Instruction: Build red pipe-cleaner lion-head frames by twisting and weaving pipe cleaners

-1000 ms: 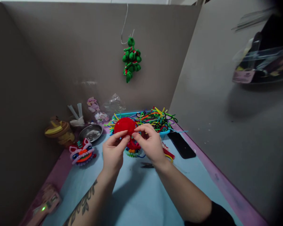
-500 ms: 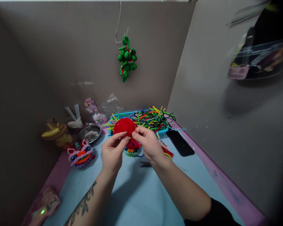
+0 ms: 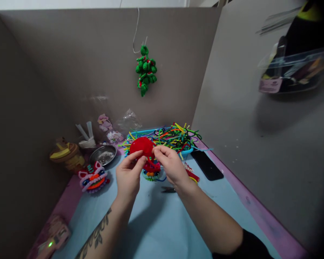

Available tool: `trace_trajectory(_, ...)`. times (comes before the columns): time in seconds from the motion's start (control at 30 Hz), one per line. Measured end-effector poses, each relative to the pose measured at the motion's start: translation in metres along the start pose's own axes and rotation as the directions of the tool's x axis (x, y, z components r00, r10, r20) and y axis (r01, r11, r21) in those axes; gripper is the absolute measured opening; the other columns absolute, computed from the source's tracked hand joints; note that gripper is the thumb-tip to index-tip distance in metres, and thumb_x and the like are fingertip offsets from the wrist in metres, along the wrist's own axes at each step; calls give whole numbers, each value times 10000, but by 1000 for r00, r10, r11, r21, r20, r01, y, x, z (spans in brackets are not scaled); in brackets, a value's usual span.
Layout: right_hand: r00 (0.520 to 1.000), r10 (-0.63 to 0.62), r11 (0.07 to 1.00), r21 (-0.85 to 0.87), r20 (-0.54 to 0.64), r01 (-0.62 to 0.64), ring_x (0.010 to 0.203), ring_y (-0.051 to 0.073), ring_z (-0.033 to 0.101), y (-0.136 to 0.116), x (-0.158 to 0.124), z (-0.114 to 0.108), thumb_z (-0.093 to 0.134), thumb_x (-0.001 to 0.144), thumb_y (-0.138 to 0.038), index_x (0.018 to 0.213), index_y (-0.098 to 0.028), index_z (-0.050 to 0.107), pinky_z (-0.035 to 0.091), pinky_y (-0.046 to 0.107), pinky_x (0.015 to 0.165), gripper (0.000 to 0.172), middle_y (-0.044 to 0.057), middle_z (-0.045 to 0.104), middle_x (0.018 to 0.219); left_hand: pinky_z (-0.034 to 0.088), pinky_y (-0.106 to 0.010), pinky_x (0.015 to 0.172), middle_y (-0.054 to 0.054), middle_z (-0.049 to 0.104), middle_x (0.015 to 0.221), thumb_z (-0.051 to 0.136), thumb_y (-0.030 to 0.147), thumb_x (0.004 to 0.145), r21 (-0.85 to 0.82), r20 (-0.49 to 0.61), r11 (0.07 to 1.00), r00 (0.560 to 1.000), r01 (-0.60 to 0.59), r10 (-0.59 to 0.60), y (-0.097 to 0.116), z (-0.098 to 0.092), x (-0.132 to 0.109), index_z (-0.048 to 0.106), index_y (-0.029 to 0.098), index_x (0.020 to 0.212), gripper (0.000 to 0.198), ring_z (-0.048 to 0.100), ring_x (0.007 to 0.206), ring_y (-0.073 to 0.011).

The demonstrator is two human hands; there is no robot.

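A pink table (image 3: 252,205) with a blue sheet (image 3: 164,230) on it takes up the most room. At its far edge sits a blue tub (image 3: 188,152) full of bright fuzzy sticks (image 3: 172,138). A clear box (image 3: 302,72) hangs on the wall, above the table's right edge.

The left hand (image 3: 128,176) and the right hand (image 3: 172,165) are up over the middle of the table. Their fingertips have moved a little bit apart in the last half second. The left thumb and finger pinch the bottom of the red ball. The right thumb and finger pinch its right side, but which bit they hold is too small to see.

A black phone (image 3: 207,165) lies by the table's right edge, and a lion toy (image 3: 93,178) sits near the left edge. The red ball (image 3: 141,145) is held up in front of the tub. A thin red strip (image 3: 149,160) shows more clearly between the hands now, so I think the ball is still being worked on.

The clear box has a pink label (image 3: 270,86), but its writing is too blurry to read. I see no name on the phone.
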State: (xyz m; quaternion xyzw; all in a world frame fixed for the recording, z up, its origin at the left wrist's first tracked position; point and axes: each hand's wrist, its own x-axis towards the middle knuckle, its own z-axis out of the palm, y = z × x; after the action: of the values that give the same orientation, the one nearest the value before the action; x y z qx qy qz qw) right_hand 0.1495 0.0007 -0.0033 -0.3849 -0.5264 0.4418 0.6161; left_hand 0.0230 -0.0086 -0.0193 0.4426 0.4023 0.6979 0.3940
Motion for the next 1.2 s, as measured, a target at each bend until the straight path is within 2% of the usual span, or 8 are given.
trace_trajectory(0.17, 978, -204, 963, -169, 42, 208, 680, 138, 558, -6, -6, -4, 526, 860, -363, 872, -193, 615, 443, 241, 587, 193, 18, 616, 767, 518, -212, 627, -26, 731, 756, 797, 272, 637, -31, -97, 999, 995, -5, 2, -2, -2, 3, 744, 177, 862, 250, 643, 647, -111)
trace_trajectory(0.3, 877, -431, 779, -402, 212, 480, 728, 160, 587, -9, -12, -2, 661, 794, -334, 908, -196, 629, 473, 275, 653, 182, 37, 648, 810, 510, -206, 648, -18, 725, 764, 800, 264, 636, -76, -128, 997, 992, -5, -4, -2, -2, 5, 737, 177, 863, 251, 639, 657, -101)
trace_trajectory(0.37, 833, -490, 697, -460, 256, 551, 741, 162, 599, -6, -13, -1, 618, 832, -250, 871, -205, 641, 483, 289, 695, 63, 37, 666, 794, 509, -211, 653, -19, 723, 764, 800, 260, 638, -77, -115, 997, 993, 0, -9, -2, -2, 5, 734, 172, 860, 248, 639, 661, -104)
trace_trajectory(0.47, 780, -569, 635, -464, 259, 617, 736, 159, 610, -4, -12, -2, 524, 873, -165, 818, -214, 646, 491, 302, 722, 143, 34, 679, 771, 501, -203, 665, -14, 722, 756, 805, 242, 633, -75, -67, 997, 998, 13, -18, -2, -1, 5, 731, 173, 838, 229, 637, 672, -101)
trace_trajectory(0.67, 746, -580, 578, -481, 325, 659, 857, 175, 628, -9, -9, -9, 524, 825, -92, 996, -211, 636, 502, 329, 804, 236, 56, 701, 905, 488, -197, 640, -1, 710, 752, 778, 246, 667, -19, -44, 1000, 999, 11, -12, -4, -1, 5, 716, 181, 833, 190, 628, 672, -101)
trace_trajectory(0.87, 663, -582, 491, -447, 470, 748, 769, 157, 655, -7, -11, -7, 551, 874, -194, 943, -219, 660, 512, 314, 753, 131, 47, 730, 859, 478, -202, 609, 8, 673, 707, 768, 245, 662, 21, -65, 1000, 998, 3, -2, -5, -2, 7, 686, 174, 791, 169, 616, 643, -107)
trace_trajectory(1.03, 691, -657, 508, -499, 302, 702, 778, 158, 672, -7, -10, -13, 475, 850, -74, 969, -227, 669, 528, 311, 749, 274, 38, 737, 863, 474, -194, 642, 19, 650, 709, 764, 225, 652, 9, -13, 1000, 1000, 8, -8, -1, -3, 8, 666, 174, 775, 165, 599, 655, -94)
trace_trajectory(1.2, 816, -573, 664, -546, 67, 511, 771, 166, 652, -4, 0, -23, 536, 838, -126, 852, -226, 668, 511, 299, 730, 166, 22, 714, 818, 479, -199, 620, 31, 634, 668, 780, 236, 613, -93, 101, 991, 991, 99, -90, 1, 0, 8, 646, 178, 735, 190, 585, 615, -92)
